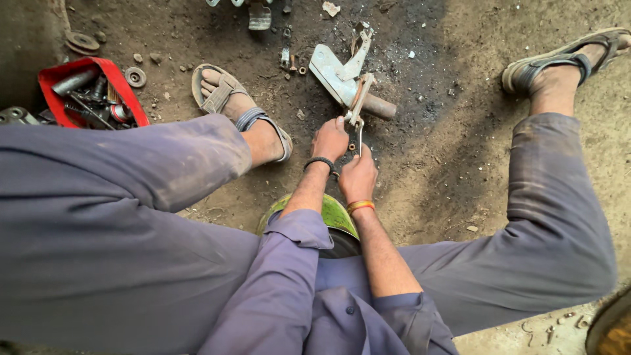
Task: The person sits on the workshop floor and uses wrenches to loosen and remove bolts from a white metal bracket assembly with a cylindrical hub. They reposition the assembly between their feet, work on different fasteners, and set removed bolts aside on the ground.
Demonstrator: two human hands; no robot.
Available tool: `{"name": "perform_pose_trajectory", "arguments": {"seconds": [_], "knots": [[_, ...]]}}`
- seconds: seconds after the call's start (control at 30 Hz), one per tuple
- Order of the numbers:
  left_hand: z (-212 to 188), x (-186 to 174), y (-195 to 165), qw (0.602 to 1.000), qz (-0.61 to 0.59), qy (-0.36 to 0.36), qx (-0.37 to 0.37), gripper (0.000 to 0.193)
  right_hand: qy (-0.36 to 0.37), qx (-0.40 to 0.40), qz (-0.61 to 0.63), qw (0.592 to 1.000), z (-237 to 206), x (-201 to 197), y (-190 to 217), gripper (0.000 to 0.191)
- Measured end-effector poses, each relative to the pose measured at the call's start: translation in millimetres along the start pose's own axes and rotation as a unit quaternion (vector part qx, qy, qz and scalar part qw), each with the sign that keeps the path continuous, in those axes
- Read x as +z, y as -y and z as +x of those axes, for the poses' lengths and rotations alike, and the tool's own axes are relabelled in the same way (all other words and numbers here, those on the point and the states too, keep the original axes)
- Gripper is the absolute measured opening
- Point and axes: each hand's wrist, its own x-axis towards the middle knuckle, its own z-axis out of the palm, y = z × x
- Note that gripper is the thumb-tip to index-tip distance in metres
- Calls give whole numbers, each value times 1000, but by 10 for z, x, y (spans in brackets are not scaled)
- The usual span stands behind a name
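Here the dirt floor takes up most of the view, dark and oily toward the top, with the person's legs in grey-blue trousers spread wide and a sandalled foot at each side. Between the knees sits a green drum, mostly hidden under the forearms. At the far left a red tray holds bolts and dark metal parts, with a few washers loose in the dirt beside it. Straight ahead of the hands lies a grey metal bracket with a rusty pin at its near end, resting on the ground just beyond the fingers. A wrench bears on that pin end and runs back toward the person. The left hand, with a dark band at the wrist, is clenched round the wrench's upper shank; the right hand, with an orange and yellow band, is closed on the lower handle just behind it, the two hands touching. To my mind the work goes best with the wrench seated squarely on the fitting and both hands pulling in one line, since the bracket lies loose on soft dirt and could twist or skid.
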Motion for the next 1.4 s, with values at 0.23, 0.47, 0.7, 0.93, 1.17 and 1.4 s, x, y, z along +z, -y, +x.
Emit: {"name": "perform_pose_trajectory", "arguments": {"seconds": [0.23, 0.47, 0.7, 0.93, 1.17, 1.4], "knots": [[-36, -42, -34, 1000, -18, 5, -12, 46, 47, -12, 133, 990, 93, 229, -206, 41], [-26, -37, -13, 1000, -4, 0, 13, 47, 69, 60, 191, 977, 23, 271, -206, 52], [-19, -49, -38, 1000, -5, 6, -3, 46, -4, -1, 133, 991, -55, 251, -200, 60], [1, -31, -19, 1000, -10, 8, 1, 47, -99, -67, 22, 993, 14, 416, -500, 30], [26, -15, -8, 1000, -13, 15, 0, 47, 86, 301, 396, 863, 198, 247, -413, 37], [19, -21, -2, 1000, -10, 18, -1, 47, 94, 311, 373, 869, 163, 147, -68, 52]]}}
